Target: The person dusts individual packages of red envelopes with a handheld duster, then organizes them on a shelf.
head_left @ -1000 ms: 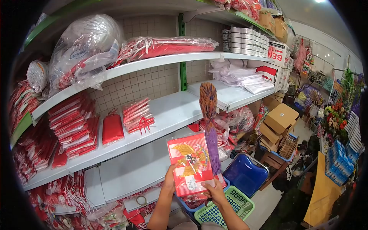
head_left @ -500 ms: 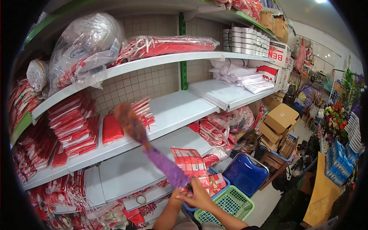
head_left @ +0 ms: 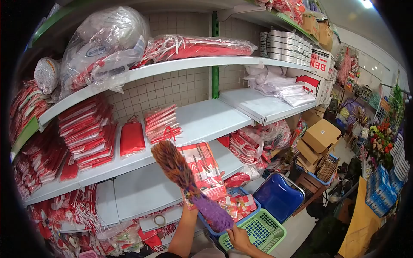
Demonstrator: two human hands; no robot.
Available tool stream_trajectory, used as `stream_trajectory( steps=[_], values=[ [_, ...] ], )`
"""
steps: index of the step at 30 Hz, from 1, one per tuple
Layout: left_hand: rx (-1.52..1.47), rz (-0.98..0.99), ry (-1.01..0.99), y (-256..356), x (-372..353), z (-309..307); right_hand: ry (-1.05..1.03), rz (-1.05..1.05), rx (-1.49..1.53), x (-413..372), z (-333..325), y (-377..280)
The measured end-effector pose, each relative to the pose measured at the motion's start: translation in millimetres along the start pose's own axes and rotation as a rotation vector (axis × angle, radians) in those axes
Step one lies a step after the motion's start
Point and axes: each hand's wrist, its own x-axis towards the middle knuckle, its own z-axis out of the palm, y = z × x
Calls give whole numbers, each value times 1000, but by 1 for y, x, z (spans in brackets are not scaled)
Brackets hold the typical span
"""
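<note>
My right hand point(head_left: 239, 238) is closed round the lower end of a feather duster point(head_left: 174, 167). The duster slants up and to the left, brown and orange at its tip and purple further down. My left hand point(head_left: 191, 210) grips a flat red-and-white printed packet point(head_left: 203, 170), raised in front of the shelf edge. The duster crosses in front of this packet and hides its lower left part and most of my left hand. Below are a blue basket point(head_left: 257, 207) with more red packets point(head_left: 238, 206) and a green basket point(head_left: 275, 232).
The middle shelf point(head_left: 202, 120) carries stacks of red-and-white packets point(head_left: 88, 133), a red packet point(head_left: 132, 137) and a small pile point(head_left: 161, 122). Plastic-wrapped bundles point(head_left: 198, 47) lie above. At right stand a blue chair point(head_left: 279, 195) and cardboard boxes point(head_left: 320, 134).
My hands were together at the duster's lower end and have moved apart. The packet is now higher and faces me more. The duster's tip has swung down and right, away from the shelf pile.
</note>
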Motion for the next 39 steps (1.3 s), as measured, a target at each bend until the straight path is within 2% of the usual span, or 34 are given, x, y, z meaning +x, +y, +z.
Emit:
stream_trajectory(
  steps=[4,7,10,13,14,18,21,22,26,29,30,33,34,37,39],
  values=[
    [8,-11,27,-4,-10,-6,52,240,123,26,-15,-7],
    [3,-20,30,-6,-13,-11,-52,77,127,31,-29,-34],
    [-1,-22,14,-5,-13,-11,-58,-5,270,41,-40,-39],
    [-7,-17,-10,-6,-11,-12,-50,236,342,52,-37,-29],
    [-9,-14,-22,-5,-8,-11,-20,213,365,51,-39,-39],
    [-15,-10,-74,-2,2,-6,-370,7,533,43,-52,-47],
    [-18,-8,-97,-2,4,-4,-235,267,641,38,-50,-42],
    [-21,-9,-101,-2,4,-4,-153,261,643,34,-47,-47],
    [-39,-7,-137,-3,5,-7,-317,202,663,20,-45,-50],
    [-51,-8,-171,-2,9,-8,-211,355,724,20,-57,-42],
    [-55,-5,-184,0,11,-7,-123,259,623,20,-51,-28],
    [-64,-16,-236,0,16,-4,-116,249,535,14,-49,-27],
    [-66,-24,-255,-2,17,-4,-167,146,411,14,-53,-30],
    [-63,-56,-324,-5,23,0,-22,26,313,18,-44,-23],
    [-78,-76,-369,-8,28,2,71,119,289,24,-38,-9]
  ],
)
